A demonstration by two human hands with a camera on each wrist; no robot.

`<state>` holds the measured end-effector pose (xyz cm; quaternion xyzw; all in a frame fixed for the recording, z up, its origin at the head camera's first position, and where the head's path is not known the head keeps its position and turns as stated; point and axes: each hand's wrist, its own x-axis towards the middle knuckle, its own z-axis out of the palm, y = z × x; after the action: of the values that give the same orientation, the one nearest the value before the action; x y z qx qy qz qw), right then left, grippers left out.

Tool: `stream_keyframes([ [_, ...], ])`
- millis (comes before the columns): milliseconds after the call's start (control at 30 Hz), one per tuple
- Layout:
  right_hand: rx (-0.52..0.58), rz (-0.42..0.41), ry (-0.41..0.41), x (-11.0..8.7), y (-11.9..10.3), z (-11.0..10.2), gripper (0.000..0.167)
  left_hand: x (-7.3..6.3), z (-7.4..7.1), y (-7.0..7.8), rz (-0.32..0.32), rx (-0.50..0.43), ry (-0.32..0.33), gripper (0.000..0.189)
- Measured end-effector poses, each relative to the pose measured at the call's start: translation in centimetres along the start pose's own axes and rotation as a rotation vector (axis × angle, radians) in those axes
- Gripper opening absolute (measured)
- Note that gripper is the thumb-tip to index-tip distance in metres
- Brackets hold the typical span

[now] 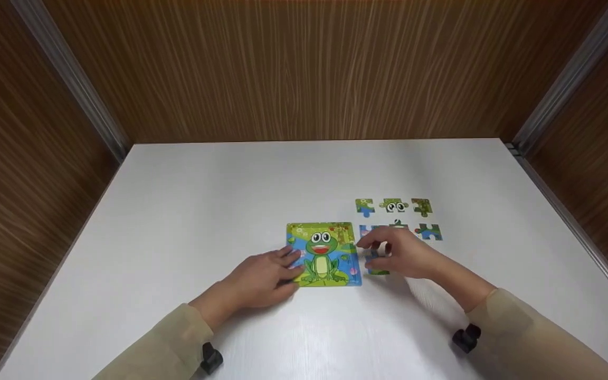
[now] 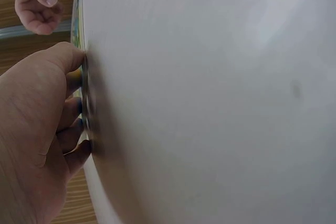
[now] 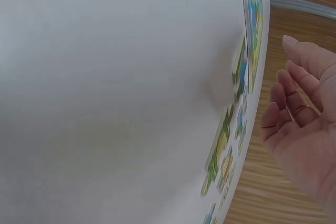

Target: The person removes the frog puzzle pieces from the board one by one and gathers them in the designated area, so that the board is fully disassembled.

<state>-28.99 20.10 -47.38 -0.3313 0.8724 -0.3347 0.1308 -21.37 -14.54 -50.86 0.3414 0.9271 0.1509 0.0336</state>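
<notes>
A square frog puzzle board (image 1: 321,264) lies flat on the white table. My left hand (image 1: 262,278) rests on its left edge with the fingers spread. In the left wrist view, the thumb and fingertips of this left hand (image 2: 39,114) lie along that edge. Just right of the board, my right hand (image 1: 407,253) hangs over loose jigsaw pieces, partly covering several. Its fingers are loosely bent and hold nothing in the right wrist view, apart from the frog-body piece (image 3: 219,145) on the table. A green-and-blue piece (image 1: 379,272) shows below the right hand.
Behind the right hand lie a blue-green piece (image 1: 364,206), a frog-eyes piece (image 1: 393,205) and a brown-green piece (image 1: 421,206). Another piece (image 1: 430,232) sits to its right. Wood-grain panels (image 1: 304,68) enclose the table (image 1: 203,200) at the back and sides.
</notes>
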Motion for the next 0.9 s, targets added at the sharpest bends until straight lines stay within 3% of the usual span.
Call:
stream_keyframes([
  [467,-0.033,-0.103,-0.04,1.7,-1.0,2.8,0.038,0.0,0.0,0.0,-0.003,-0.025,0.005,0.046],
  [900,-0.079,-0.091,-0.085,2.1,-1.3,3.2,0.046,-0.1,0.0,0.0,-0.01,-0.032,-0.004,0.047],
])
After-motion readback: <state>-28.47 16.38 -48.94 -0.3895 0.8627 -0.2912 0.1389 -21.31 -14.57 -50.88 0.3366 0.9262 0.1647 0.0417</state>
